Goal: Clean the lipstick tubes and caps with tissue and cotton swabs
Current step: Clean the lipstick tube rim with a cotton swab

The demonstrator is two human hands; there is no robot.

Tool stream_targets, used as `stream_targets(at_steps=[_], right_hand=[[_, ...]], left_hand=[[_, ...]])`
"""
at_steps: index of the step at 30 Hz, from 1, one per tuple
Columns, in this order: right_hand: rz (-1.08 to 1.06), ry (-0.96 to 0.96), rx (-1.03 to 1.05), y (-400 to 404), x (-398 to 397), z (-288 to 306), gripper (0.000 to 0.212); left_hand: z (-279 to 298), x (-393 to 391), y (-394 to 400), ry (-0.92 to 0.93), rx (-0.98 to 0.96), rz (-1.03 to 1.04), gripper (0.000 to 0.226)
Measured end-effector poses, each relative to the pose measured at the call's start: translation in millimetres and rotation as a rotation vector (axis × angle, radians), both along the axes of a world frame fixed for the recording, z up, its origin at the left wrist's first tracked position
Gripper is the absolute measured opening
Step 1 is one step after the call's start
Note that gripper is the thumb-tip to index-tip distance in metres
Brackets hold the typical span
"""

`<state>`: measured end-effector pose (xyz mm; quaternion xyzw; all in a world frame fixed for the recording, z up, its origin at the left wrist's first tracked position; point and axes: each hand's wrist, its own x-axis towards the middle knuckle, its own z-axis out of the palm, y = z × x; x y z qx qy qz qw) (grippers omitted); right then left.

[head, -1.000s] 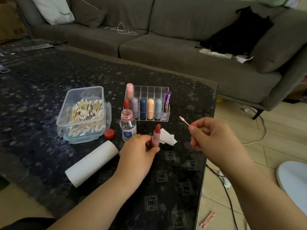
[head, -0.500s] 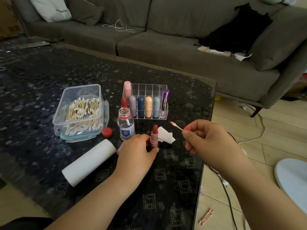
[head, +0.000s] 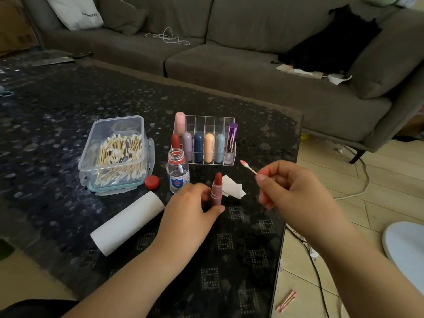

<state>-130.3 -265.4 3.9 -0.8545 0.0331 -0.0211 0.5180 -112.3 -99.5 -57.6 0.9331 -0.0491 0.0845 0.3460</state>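
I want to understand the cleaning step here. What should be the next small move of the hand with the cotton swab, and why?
Probably bring the right hand left and down so the cotton swab meets the open lipstick. The left hand holds that lipstick upright on the table, and the swab's tip, already stained pink, points toward it but is apart from it.

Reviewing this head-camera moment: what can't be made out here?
- Base of the uncapped lipstick: covered by the left hand gripping it.
- Lower stick of the cotton swab: hidden inside the right hand pinching it.
- Label on the small glass bottle: print too small to read.
- Red lipstick in the clear organizer: lower part hidden behind the bottle.
- Used swabs on the floor: too small to count surely.
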Motion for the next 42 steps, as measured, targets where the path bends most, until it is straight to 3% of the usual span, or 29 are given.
stream_targets(at_steps=[2,6,11,16,19,21,24,26,30,39,42], right_hand=[[0.005,-0.016,0.013,1.5,0.0,1.4,0.013],[0.091,-0.049,-0.005,8.0,-2.6,5.9,0.013],[0.333,0.024,-0.211,22.4,-10.4,7.3,0.012],[0.36,0.029,-0.336,30.6,-12.0,-0.2,0.013],[0.345,0.006,-0.341,28.7,-11.0,-0.5,0.013],[0.321,-0.059,-0.335,27.0,-11.7,1.6,0.012],[0.309,-0.164,-0.263,25.4,-14.5,9.0,0.008],[0.32,-0.208,-0.228,25.6,-16.6,13.4,0.008],[0.332,-0.264,-0.186,28.3,-18.8,16.2,0.008],[0.369,-0.374,-0.207,32.2,-18.5,17.5,0.011],[0.372,-0.402,-0.259,33.4,-17.4,16.3,0.003]], left_hand=[[7.9,-6.8,9.0,-0.104,0.046,0.02,0.023],[8.4,-8.3,40.1,-0.369,0.331,0.062,0.023],[-4.0,-1.9,55.7,-0.288,0.5,0.131,0.026],[-14.1,2.7,57.7,-0.222,0.51,0.105,0.026],[-6.7,1.0,58.4,-0.212,0.371,0.064,0.022],[11.3,-5.8,59.9,-0.139,0.099,-0.004,0.02],[32.8,-19.5,68.2,0.136,-0.367,-0.146,0.02],[38.9,-25.2,73.6,0.189,-0.523,-0.236,0.02],[44.9,-28.9,78.2,0.196,-0.654,-0.301,0.023],[46.9,-32.1,79.4,0.195,-0.648,-0.377,0.03],[45.7,-32.8,77.1,0.213,-0.691,-0.375,0.028]])
